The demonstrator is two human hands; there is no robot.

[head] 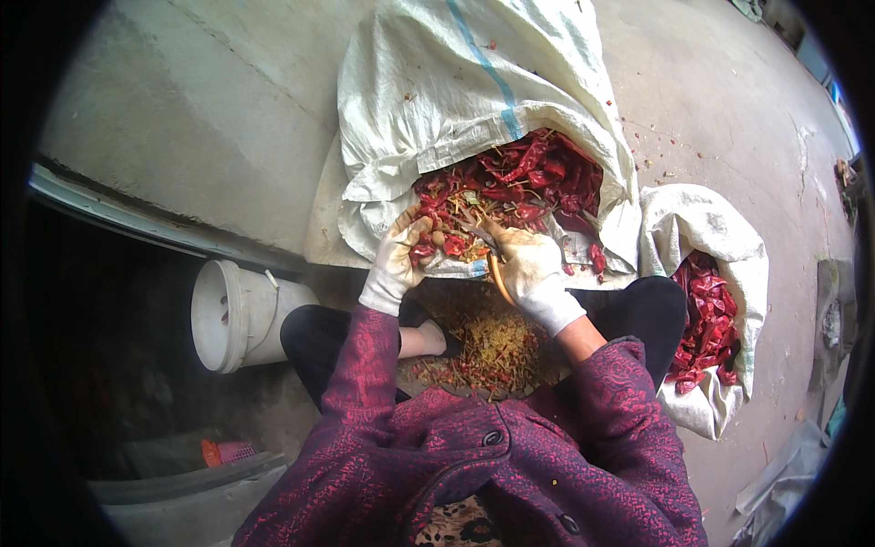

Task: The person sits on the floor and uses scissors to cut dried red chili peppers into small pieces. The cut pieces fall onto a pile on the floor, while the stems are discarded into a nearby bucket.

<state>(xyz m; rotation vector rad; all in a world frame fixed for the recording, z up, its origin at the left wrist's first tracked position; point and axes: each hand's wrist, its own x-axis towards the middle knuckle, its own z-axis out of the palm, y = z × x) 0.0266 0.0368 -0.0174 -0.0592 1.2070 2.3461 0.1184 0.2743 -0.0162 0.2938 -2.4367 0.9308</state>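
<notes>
Dried red chili peppers [547,164] spill from the mouth of a white woven sack [424,89] lying before me. At the sack's near edge, my left hand [400,256], in a soiled white glove, is closed on a red chili pepper [422,253]. My right hand [525,260], gloved too, grips scissors [501,273] with an orange handle; their blades point up and left over the peppers, toward my left hand. Yellow seeds and cut stems lie about under both hands. Whether the blades touch a pepper cannot be told.
A second white sack [752,273] holding red chili pieces [704,321] stands at the right. A white plastic bucket [236,318] lies tilted at the left. Between my legs is a heap of stems and seeds [502,349]. Scraps are scattered on the concrete floor [697,102].
</notes>
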